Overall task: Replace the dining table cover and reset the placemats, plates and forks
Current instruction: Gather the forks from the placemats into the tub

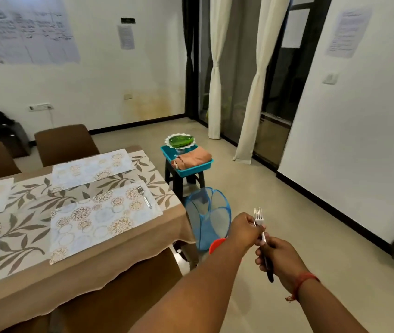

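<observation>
The forks [259, 222] are held as a small bunch in the air to the right of the table, tines up and handles down, their long axis near upright and leaning slightly toward the person. They are bright metal; at least one has a dark handle. The left hand [245, 229] pinches the bunch just below the tines; the right hand [275, 257] grips the handles lower down. The bare placemats [90, 168] lie to the left and ahead, so the left hand is nearer. One fork [144, 196] already lies on the nearest placemat [104, 217], above the table cover [119, 251]. The plates [181, 140] sit on a blue tray [191, 170] on a stool beyond.
</observation>
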